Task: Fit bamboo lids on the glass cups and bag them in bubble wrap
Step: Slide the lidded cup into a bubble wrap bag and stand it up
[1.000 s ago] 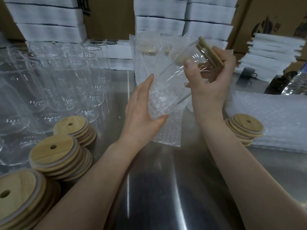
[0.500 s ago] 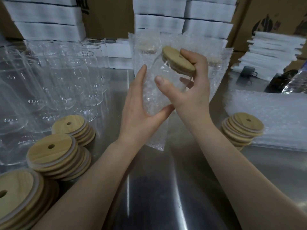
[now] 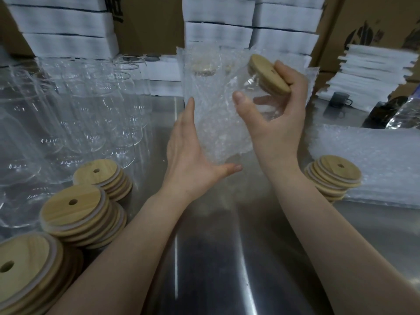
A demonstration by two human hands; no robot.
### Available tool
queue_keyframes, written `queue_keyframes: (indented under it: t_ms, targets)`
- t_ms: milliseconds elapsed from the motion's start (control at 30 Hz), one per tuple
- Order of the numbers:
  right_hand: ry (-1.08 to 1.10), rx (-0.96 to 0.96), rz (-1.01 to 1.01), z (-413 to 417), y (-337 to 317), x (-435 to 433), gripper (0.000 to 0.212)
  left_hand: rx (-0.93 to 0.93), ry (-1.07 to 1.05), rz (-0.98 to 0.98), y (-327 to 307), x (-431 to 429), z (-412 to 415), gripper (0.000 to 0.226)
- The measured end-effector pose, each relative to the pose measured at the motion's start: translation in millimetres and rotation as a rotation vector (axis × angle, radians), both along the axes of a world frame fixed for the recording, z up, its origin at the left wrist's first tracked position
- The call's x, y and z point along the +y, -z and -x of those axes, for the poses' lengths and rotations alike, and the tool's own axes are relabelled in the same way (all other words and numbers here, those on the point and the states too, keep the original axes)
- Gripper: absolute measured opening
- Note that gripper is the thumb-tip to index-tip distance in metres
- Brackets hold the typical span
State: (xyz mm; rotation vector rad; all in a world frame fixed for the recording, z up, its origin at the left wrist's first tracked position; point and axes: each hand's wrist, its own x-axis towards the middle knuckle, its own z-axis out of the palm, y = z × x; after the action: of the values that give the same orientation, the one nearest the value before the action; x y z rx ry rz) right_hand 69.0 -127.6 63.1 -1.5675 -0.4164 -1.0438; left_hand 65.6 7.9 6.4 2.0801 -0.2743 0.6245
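My right hand [image 3: 277,123] curls round the tilted glass cup [image 3: 256,89], bamboo lid [image 3: 268,73] fitted, above the steel table [image 3: 216,258]; my left hand [image 3: 188,160], fingers straight, cradles the bubble-wrap bag [image 3: 216,126] around its base. Empty glasses [image 3: 91,110] crowd the left; lid stacks [image 3: 77,210] flank both arms.

Only one cam here, a wide-angle strapped to the person's head, sitting above the shiny stainless steel table [image 3: 204,280] and tilted forward and down, so both bare forearms run in from the bottom corners toward mid-frame. It's really close in: the left hand [image 3: 188,160], the right hand [image 3: 275,123] and the clear glass cup with a round bamboo lid [image 3: 254,87] fill the centre, and the stacked round bamboo lids [image 3: 75,214] loom big lower left. Its far view reaches brown cardboard boxes [image 3: 147,19] and white foam slabs [image 3: 218,32] along the top edge.
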Motion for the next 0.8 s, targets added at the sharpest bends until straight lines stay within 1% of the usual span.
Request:
queue_keyframes:
  t_ms: [33,100,167,233,433,500,633,767,800]
  targets:
    - [0.015,-0.012,-0.030,-0.5,-0.8,-1.6,0.062,0.027,-0.010,-0.032,1.4,0.3,-1.4,0.141]
    - [0.033,-0.024,-0.058,-0.6,-1.4,-2.9,0.063,0.036,0.004,-0.045,2.8,0.3,-3.5,0.125]
    - [0.037,-0.029,-0.046,0.2,-1.7,-1.5,0.063,0.021,0.036,0.023,2.7,0.5,-4.7,0.104]
    - [0.035,-0.025,-0.008,1.2,-1.6,0.7,0.063,0.005,0.037,0.075,2.0,0.9,-4.2,0.094]
    - [0.052,0.014,0.113,5.0,-1.5,4.9,0.066,-0.031,0.007,0.120,0.1,-2.5,1.7,0.090]
    - [0.055,0.043,0.138,6.7,-0.3,7.4,0.066,-0.014,0.010,0.146,-0.8,-3.2,2.8,0.090]
    - [0.026,0.112,0.159,7.2,0.4,9.9,0.066,0.028,0.065,0.226,-2.1,-2.9,3.7,0.089]
    - [0.020,0.164,0.180,5.9,1.0,10.7,0.065,0.038,0.115,0.322,-3.3,-4.3,5.3,0.097]
    - [0.021,0.177,0.183,5.7,1.8,11.4,0.064,0.034,0.129,0.340,-3.1,-4.7,5.5,0.095]
